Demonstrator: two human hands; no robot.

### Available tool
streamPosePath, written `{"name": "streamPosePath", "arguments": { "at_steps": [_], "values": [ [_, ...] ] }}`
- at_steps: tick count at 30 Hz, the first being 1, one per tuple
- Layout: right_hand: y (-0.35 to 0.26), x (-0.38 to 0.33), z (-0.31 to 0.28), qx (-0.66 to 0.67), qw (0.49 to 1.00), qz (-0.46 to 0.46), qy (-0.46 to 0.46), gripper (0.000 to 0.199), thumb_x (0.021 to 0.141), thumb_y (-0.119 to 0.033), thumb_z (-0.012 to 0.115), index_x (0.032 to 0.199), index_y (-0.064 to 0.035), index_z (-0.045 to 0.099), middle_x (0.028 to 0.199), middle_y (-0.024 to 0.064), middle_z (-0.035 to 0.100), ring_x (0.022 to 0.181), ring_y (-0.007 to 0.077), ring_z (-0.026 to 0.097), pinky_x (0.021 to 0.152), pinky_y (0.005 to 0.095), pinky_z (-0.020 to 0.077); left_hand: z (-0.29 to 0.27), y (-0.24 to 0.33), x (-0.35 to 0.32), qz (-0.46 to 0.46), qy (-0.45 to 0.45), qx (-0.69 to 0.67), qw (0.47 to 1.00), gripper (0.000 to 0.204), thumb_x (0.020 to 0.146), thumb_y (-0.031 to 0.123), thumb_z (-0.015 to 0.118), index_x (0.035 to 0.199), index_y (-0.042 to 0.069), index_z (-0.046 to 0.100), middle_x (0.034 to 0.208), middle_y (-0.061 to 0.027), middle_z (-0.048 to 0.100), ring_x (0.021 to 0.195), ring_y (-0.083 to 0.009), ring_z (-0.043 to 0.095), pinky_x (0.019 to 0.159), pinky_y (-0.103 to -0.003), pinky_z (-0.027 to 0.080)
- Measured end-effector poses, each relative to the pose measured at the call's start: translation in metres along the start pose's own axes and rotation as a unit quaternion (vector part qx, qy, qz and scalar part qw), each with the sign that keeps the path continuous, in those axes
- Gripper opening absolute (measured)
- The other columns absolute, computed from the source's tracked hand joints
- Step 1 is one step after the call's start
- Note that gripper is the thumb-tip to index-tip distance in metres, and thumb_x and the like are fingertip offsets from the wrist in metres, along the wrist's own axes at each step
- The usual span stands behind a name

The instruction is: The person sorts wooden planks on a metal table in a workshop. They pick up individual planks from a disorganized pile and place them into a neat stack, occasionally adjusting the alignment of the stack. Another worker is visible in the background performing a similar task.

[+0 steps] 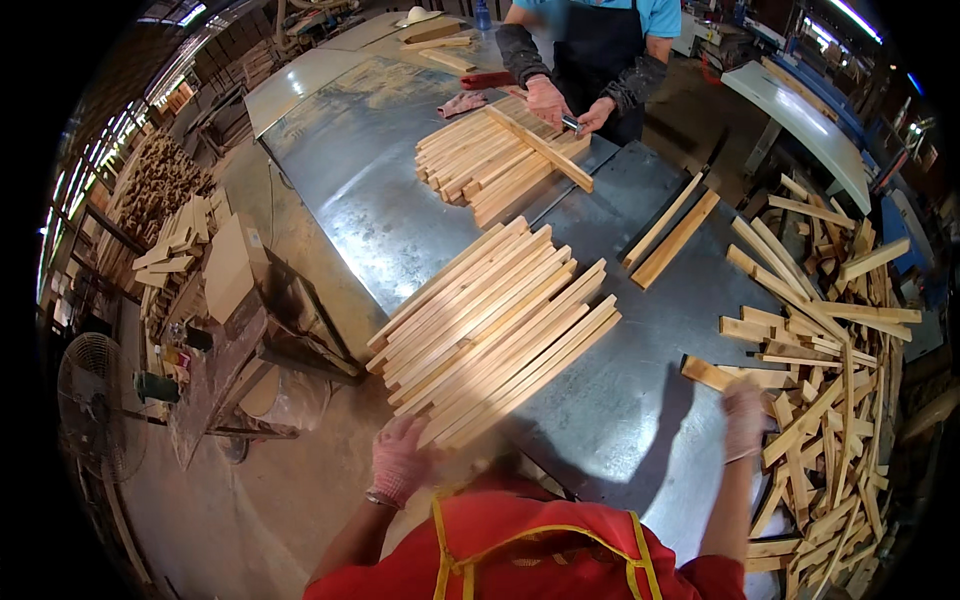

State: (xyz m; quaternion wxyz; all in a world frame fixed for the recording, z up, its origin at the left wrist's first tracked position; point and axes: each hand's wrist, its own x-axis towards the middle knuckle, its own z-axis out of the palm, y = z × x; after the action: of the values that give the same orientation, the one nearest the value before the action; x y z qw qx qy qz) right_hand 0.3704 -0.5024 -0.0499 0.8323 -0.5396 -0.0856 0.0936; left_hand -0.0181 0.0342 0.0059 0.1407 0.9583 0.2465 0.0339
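two slat stacks on the metal table [640, 420], yours nearest [495, 335] | your left hand [398, 462] lay loosely curled at its near end | right hand [743, 418] blurred, grip unclear, by the scrap pile [830, 400]

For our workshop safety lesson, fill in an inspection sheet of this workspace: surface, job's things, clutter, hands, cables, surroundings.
Surface: metal table, bare in parts.
Job's things: row of wooden slats before the person; second stack by the co-worker.
Clutter: loose heap of offcuts at right; two slats apart.
Hands: left hand, gloved, at the row's near end; right hand, blurred, by the heap.
Cables: nothing seen.
Surroundings: fan, wood stacks left.
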Motion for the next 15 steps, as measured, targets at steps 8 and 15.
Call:
{"name": "streamPosePath", "arguments": {
  "at_steps": [8, 15],
  "values": [
    [0.113, -0.112, 0.183, -0.156, 0.947, 0.266, 0.090, 0.076, 0.093, -0.019, 0.075, 0.155, 0.0091, 0.041, 0.100, 0.0071, 0.068, 0.084, 0.0148, 0.063, 0.071, 0.0295, 0.0517, 0.011, -0.107, 0.017, -0.263, 0.024, -0.256, 0.930, 0.070, 0.085, 0.024, 0.077, 0.149, 0.006, 0.053, 0.144, -0.0151, 0.058, 0.128, -0.0323, 0.059, 0.101, -0.039, 0.051],
    [0.152, -0.112, 0.265, -0.228, 0.921, 0.316, 0.027, 0.081, 0.095, -0.025, 0.072, 0.161, 0.0040, 0.035, 0.114, 0.0049, 0.062, 0.094, 0.0144, 0.058, 0.079, 0.0301, 0.0500, 0.040, -0.151, 0.030, -0.376, -0.111, -0.585, 0.710, 0.073, 0.096, 0.031, 0.073, 0.155, 0.000, 0.045, 0.132, -0.0116, 0.064, 0.110, -0.0201, 0.063, 0.085, -0.035, 0.056]
  ]
}}
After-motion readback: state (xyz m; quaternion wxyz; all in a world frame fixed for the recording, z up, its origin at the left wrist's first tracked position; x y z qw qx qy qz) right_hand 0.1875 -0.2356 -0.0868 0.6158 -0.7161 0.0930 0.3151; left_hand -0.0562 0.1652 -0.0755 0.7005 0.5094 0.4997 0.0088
